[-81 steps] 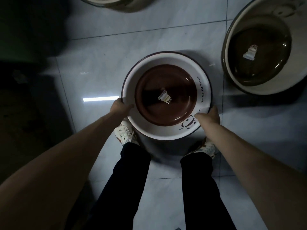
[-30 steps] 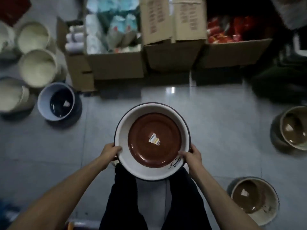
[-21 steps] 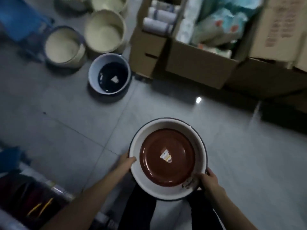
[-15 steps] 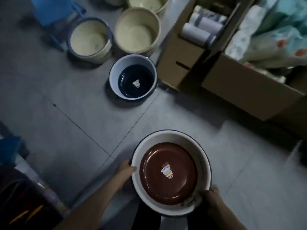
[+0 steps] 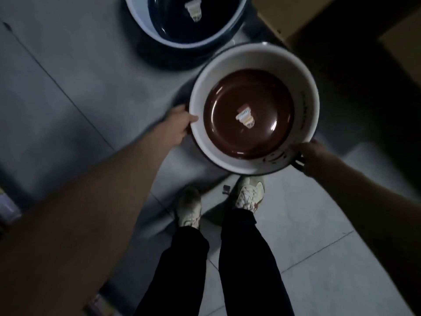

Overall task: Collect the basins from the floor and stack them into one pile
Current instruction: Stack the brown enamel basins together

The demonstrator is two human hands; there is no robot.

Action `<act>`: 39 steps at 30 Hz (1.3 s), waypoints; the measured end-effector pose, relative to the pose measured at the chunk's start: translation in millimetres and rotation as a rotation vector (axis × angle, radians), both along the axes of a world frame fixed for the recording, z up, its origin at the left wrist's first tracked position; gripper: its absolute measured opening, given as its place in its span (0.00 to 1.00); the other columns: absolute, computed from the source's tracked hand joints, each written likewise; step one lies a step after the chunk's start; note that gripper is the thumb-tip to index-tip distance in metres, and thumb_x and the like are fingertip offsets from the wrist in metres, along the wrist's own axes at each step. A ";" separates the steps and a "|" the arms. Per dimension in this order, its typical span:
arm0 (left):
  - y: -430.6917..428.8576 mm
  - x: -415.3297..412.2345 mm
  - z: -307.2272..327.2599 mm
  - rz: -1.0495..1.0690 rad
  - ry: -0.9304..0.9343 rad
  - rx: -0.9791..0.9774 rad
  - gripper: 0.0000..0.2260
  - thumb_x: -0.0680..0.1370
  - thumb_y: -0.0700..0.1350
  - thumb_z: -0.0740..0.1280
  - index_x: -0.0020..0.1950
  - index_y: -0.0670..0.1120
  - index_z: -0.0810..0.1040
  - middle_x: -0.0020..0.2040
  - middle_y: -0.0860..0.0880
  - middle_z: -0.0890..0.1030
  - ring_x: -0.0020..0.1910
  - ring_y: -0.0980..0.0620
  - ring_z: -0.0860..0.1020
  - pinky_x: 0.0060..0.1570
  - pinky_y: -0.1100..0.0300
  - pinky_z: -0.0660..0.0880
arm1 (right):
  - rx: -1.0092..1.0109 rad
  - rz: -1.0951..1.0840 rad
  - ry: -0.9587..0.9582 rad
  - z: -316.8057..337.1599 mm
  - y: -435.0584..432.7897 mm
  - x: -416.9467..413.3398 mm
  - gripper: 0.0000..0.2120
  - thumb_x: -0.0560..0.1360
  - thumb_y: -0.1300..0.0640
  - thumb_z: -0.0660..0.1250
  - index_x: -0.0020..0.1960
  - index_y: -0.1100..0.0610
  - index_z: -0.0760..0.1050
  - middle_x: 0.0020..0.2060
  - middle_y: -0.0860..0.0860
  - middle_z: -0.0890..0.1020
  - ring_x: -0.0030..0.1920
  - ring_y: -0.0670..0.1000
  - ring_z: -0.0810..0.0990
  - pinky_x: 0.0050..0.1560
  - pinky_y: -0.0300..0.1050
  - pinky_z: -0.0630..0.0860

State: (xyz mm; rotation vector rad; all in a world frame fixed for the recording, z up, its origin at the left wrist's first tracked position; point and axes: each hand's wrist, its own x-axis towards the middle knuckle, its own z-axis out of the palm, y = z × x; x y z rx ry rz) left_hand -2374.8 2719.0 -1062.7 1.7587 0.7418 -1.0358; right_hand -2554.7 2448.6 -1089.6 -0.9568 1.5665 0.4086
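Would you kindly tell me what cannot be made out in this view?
Head view:
- Blue basin: far part cut off by the top edge.
- Sticker in the brown-bottomed basin: print blurred, too small.
- Left hand: fingers hidden under that basin's rim.
- Cardboard box: cut off, in shadow.

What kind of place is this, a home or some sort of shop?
Probably a storeroom or shop stockroom, though that is a guess: the held brown basin and the blue basin on the tiled floor both carry product stickers, and a cardboard box stands close by.
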 end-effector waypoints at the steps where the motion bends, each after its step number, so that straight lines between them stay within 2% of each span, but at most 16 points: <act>1: -4.2 0.6 -8.1 0.029 -0.012 0.008 0.19 0.80 0.29 0.64 0.69 0.41 0.76 0.48 0.49 0.82 0.43 0.52 0.81 0.36 0.63 0.79 | -0.020 0.023 -0.006 -5.4 -4.9 7.6 0.29 0.75 0.72 0.66 0.72 0.52 0.71 0.60 0.55 0.79 0.52 0.55 0.80 0.45 0.48 0.78; 3: -10.3 -1.5 -20.6 0.051 -0.045 0.036 0.19 0.81 0.31 0.64 0.70 0.45 0.76 0.48 0.52 0.82 0.43 0.55 0.80 0.36 0.65 0.78 | -0.062 0.067 -0.040 -17.2 -9.0 14.8 0.31 0.74 0.73 0.67 0.73 0.53 0.71 0.62 0.56 0.79 0.58 0.57 0.79 0.41 0.46 0.79; 5: -12.5 -6.6 -28.1 0.023 -0.077 0.095 0.20 0.81 0.32 0.64 0.71 0.46 0.76 0.51 0.52 0.82 0.46 0.55 0.80 0.38 0.66 0.78 | -0.115 0.113 -0.077 -21.4 -8.2 14.6 0.34 0.73 0.74 0.68 0.75 0.53 0.70 0.65 0.57 0.78 0.61 0.59 0.79 0.46 0.48 0.81; 8: -7.7 -16.6 -28.8 0.038 -0.068 0.109 0.22 0.80 0.34 0.65 0.73 0.46 0.74 0.57 0.51 0.83 0.55 0.50 0.81 0.53 0.56 0.81 | -0.087 0.107 -0.098 -15.5 -1.4 1.7 0.39 0.71 0.76 0.69 0.77 0.51 0.67 0.63 0.57 0.79 0.59 0.59 0.81 0.49 0.49 0.83; 11: -3.8 -25.3 -9.4 -0.062 -0.058 0.182 0.25 0.80 0.40 0.69 0.77 0.48 0.71 0.65 0.52 0.79 0.60 0.50 0.79 0.55 0.55 0.78 | -0.076 0.197 -0.026 4.7 5.7 -18.7 0.35 0.74 0.76 0.67 0.77 0.55 0.68 0.60 0.60 0.81 0.52 0.56 0.82 0.52 0.51 0.82; 13: -6.8 -30.9 14.0 -0.247 -0.091 0.249 0.26 0.79 0.45 0.71 0.76 0.48 0.72 0.67 0.50 0.79 0.63 0.48 0.78 0.62 0.52 0.77 | -0.104 0.378 0.006 25.7 10.6 -33.8 0.32 0.75 0.74 0.67 0.76 0.55 0.70 0.60 0.61 0.81 0.46 0.54 0.83 0.48 0.50 0.83; 15: -15.2 -38.8 46.2 -0.525 -0.120 0.294 0.27 0.77 0.49 0.72 0.76 0.48 0.72 0.67 0.49 0.79 0.65 0.47 0.78 0.66 0.53 0.74 | -0.132 0.573 0.002 56.5 15.8 -46.8 0.31 0.76 0.70 0.70 0.76 0.53 0.69 0.64 0.59 0.80 0.51 0.54 0.84 0.47 0.47 0.83; 17: -30.8 -47.9 90.1 -0.782 -0.133 0.284 0.29 0.78 0.51 0.72 0.78 0.49 0.69 0.68 0.47 0.78 0.66 0.46 0.77 0.65 0.55 0.72 | -0.178 0.688 -0.010 95.0 19.3 -56.0 0.31 0.76 0.64 0.73 0.76 0.52 0.69 0.66 0.58 0.79 0.59 0.56 0.82 0.55 0.50 0.82; 19: -52.6 -55.8 140.4 -1.062 -0.182 0.272 0.30 0.78 0.55 0.71 0.79 0.51 0.67 0.70 0.47 0.77 0.68 0.45 0.76 0.66 0.54 0.72 | -0.232 0.725 -0.019 141.0 20.8 -64.4 0.31 0.75 0.58 0.74 0.76 0.52 0.69 0.66 0.58 0.79 0.62 0.57 0.80 0.61 0.53 0.79; 21: -81.7 -60.6 195.6 -1.300 -0.226 0.271 0.32 0.78 0.58 0.69 0.80 0.52 0.65 0.72 0.47 0.76 0.69 0.45 0.75 0.68 0.51 0.72 | -0.284 0.704 -0.017 196.7 16.2 -72.5 0.31 0.74 0.55 0.73 0.75 0.53 0.70 0.67 0.58 0.78 0.64 0.58 0.79 0.62 0.50 0.77; 24: -129.9 -73.6 285.3 -1.534 -0.312 0.252 0.31 0.79 0.59 0.66 0.80 0.51 0.66 0.72 0.46 0.76 0.69 0.44 0.76 0.67 0.49 0.73 | -0.352 0.629 -0.008 291.7 8.6 -93.7 0.30 0.75 0.54 0.72 0.75 0.53 0.69 0.68 0.58 0.75 0.64 0.58 0.78 0.62 0.47 0.74; 26: -160.5 -88.9 344.9 -1.677 -0.413 0.216 0.29 0.78 0.59 0.65 0.78 0.51 0.68 0.71 0.46 0.77 0.71 0.43 0.74 0.67 0.45 0.73 | -0.410 0.541 0.003 354.4 2.8 -115.3 0.29 0.76 0.52 0.71 0.75 0.53 0.69 0.69 0.58 0.75 0.64 0.58 0.77 0.62 0.47 0.73; 29: -201.1 -116.8 427.4 -1.882 -0.613 0.159 0.27 0.79 0.60 0.64 0.75 0.50 0.70 0.69 0.46 0.78 0.68 0.41 0.76 0.64 0.44 0.75 | -0.517 0.417 0.048 439.6 -5.8 -160.2 0.27 0.78 0.50 0.69 0.76 0.52 0.68 0.70 0.57 0.74 0.66 0.57 0.76 0.63 0.48 0.73; 34: -228.3 -174.2 538.6 -2.081 -0.837 0.014 0.32 0.79 0.60 0.64 0.81 0.52 0.63 0.76 0.48 0.71 0.73 0.45 0.72 0.69 0.46 0.71 | -0.682 0.188 0.223 566.0 17.1 -270.1 0.26 0.79 0.49 0.67 0.75 0.52 0.68 0.70 0.56 0.74 0.64 0.57 0.78 0.63 0.50 0.75; 39: -223.3 -253.0 628.4 -2.286 -1.003 -0.115 0.33 0.79 0.61 0.64 0.82 0.52 0.61 0.77 0.48 0.70 0.73 0.45 0.72 0.67 0.46 0.72 | -0.684 -0.041 0.426 661.5 86.9 -394.2 0.30 0.77 0.44 0.67 0.76 0.53 0.67 0.69 0.59 0.73 0.65 0.61 0.76 0.65 0.54 0.74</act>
